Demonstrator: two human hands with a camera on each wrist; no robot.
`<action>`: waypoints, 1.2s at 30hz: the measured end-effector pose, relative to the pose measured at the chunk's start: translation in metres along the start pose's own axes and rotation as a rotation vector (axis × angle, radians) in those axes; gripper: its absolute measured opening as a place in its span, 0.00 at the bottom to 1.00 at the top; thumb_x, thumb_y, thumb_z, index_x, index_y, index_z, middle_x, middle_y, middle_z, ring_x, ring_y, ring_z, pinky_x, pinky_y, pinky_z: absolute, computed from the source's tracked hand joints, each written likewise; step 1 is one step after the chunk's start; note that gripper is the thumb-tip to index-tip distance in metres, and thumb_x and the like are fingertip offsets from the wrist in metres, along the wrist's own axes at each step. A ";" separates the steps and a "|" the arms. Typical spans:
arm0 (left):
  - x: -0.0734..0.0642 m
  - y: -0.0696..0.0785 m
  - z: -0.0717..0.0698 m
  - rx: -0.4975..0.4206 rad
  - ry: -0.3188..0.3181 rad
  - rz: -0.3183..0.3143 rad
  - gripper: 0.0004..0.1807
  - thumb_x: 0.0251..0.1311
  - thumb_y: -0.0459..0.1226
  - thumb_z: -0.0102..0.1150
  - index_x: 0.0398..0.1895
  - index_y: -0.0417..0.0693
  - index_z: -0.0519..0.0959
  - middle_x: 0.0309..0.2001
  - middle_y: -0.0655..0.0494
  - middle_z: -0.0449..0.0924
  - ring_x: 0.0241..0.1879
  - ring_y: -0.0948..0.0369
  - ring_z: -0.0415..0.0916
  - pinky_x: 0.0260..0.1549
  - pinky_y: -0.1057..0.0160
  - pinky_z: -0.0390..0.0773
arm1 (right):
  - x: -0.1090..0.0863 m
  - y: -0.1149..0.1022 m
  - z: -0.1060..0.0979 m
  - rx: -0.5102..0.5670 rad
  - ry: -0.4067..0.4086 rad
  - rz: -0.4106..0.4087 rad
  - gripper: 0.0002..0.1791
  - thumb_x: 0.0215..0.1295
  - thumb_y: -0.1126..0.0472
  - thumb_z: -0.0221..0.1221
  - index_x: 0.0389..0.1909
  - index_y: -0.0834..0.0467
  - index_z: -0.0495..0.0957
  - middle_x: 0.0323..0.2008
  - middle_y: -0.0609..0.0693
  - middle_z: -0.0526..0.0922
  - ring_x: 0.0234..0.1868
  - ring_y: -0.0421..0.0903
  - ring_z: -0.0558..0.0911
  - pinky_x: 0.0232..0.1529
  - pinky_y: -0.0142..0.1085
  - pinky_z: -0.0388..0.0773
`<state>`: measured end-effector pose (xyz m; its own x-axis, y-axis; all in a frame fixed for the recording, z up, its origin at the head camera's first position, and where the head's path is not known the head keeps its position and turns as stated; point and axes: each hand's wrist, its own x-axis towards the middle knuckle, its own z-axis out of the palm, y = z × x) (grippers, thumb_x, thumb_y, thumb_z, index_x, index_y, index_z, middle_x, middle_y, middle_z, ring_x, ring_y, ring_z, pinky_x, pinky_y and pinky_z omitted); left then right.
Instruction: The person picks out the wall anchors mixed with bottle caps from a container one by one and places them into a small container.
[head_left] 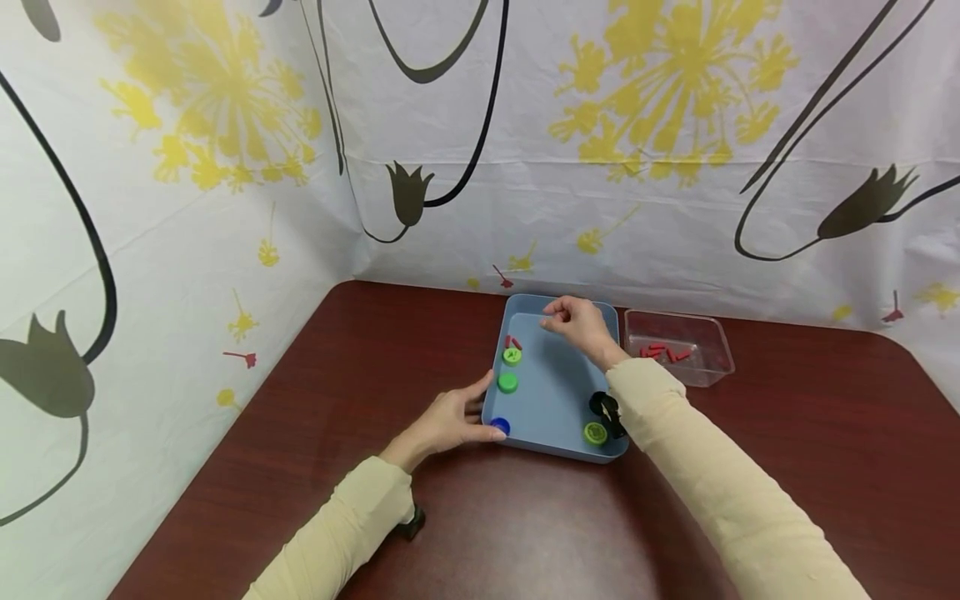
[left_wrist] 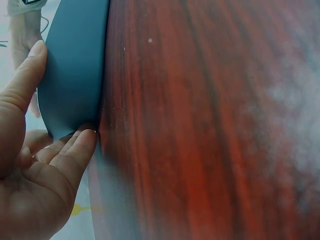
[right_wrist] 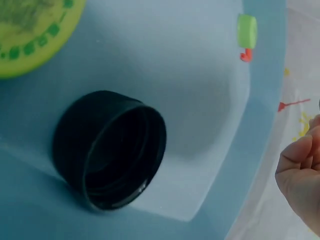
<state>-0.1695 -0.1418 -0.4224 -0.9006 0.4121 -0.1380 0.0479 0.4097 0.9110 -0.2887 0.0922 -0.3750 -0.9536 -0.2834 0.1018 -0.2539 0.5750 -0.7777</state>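
Note:
A blue tray [head_left: 553, 367] lies on the table. My left hand [head_left: 450, 421] grips its near left corner, thumb at the near side and fingers along the left wall. In the left wrist view, the fingers [left_wrist: 82, 145] touch the tray's outer wall [left_wrist: 77, 65]. Above the far part of the tray hovers my right hand [head_left: 577, 323], fingers curled and tips close together; whether something small is between them is hidden. Inside are two red pieces [head_left: 512, 342], a light green cap [head_left: 512, 357], a green cap [head_left: 507, 382], a blue cap [head_left: 500, 427], a yellow-green cap [head_left: 596, 433] and a black cap [right_wrist: 107, 145].
Beside the tray's right side stands a clear plastic container [head_left: 708, 346] with several small red pieces [head_left: 670, 354]. The dark red wooden table [head_left: 390, 350] ends at a patterned fabric wall [head_left: 465, 125] behind and at the left.

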 end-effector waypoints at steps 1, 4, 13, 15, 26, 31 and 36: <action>0.000 0.000 0.000 -0.001 -0.001 0.001 0.54 0.48 0.43 0.71 0.74 0.53 0.46 0.69 0.45 0.59 0.60 0.52 0.70 0.52 0.59 0.77 | 0.001 0.000 0.002 -0.009 -0.022 0.006 0.14 0.64 0.62 0.59 0.46 0.66 0.77 0.27 0.51 0.77 0.30 0.49 0.74 0.32 0.34 0.71; 0.000 -0.001 0.000 -0.004 -0.004 0.010 0.54 0.49 0.43 0.71 0.74 0.52 0.46 0.69 0.45 0.59 0.60 0.51 0.70 0.51 0.59 0.77 | 0.004 0.000 0.008 -0.038 -0.073 0.002 0.12 0.63 0.63 0.60 0.44 0.66 0.78 0.29 0.53 0.78 0.29 0.46 0.74 0.32 0.34 0.71; 0.001 -0.003 0.001 -0.015 -0.009 0.011 0.54 0.49 0.42 0.71 0.74 0.53 0.46 0.69 0.45 0.59 0.61 0.52 0.70 0.52 0.59 0.77 | 0.016 0.007 0.023 -0.126 -0.193 -0.044 0.11 0.60 0.66 0.62 0.41 0.68 0.78 0.28 0.54 0.79 0.29 0.43 0.74 0.33 0.34 0.72; 0.001 -0.003 0.001 -0.015 -0.010 0.010 0.54 0.49 0.42 0.71 0.74 0.52 0.46 0.69 0.45 0.59 0.60 0.52 0.70 0.52 0.60 0.77 | 0.018 0.008 0.026 -0.133 -0.209 -0.049 0.11 0.59 0.67 0.62 0.41 0.68 0.79 0.26 0.52 0.78 0.26 0.42 0.72 0.32 0.32 0.71; 0.002 -0.003 0.000 -0.005 -0.006 0.002 0.53 0.49 0.42 0.71 0.74 0.55 0.47 0.69 0.48 0.59 0.60 0.54 0.70 0.51 0.60 0.77 | 0.024 0.012 0.032 -0.144 -0.313 -0.076 0.13 0.59 0.70 0.60 0.45 0.69 0.76 0.20 0.51 0.76 0.20 0.39 0.68 0.25 0.30 0.66; 0.002 -0.003 0.000 0.001 0.000 0.004 0.53 0.49 0.42 0.71 0.74 0.54 0.47 0.70 0.47 0.58 0.60 0.54 0.70 0.51 0.60 0.77 | 0.029 0.016 0.038 -0.154 -0.329 -0.101 0.14 0.57 0.73 0.59 0.46 0.68 0.76 0.20 0.51 0.74 0.20 0.39 0.67 0.25 0.30 0.65; 0.002 -0.003 0.000 0.001 0.000 0.014 0.53 0.50 0.42 0.70 0.74 0.53 0.47 0.69 0.46 0.59 0.60 0.52 0.70 0.51 0.59 0.77 | 0.030 0.018 0.042 -0.163 -0.337 -0.130 0.14 0.56 0.75 0.57 0.45 0.68 0.76 0.20 0.52 0.75 0.19 0.39 0.67 0.23 0.30 0.64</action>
<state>-0.1712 -0.1425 -0.4253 -0.8997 0.4180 -0.1257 0.0607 0.4051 0.9123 -0.3155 0.0618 -0.4118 -0.8120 -0.5824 -0.0378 -0.4169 0.6242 -0.6607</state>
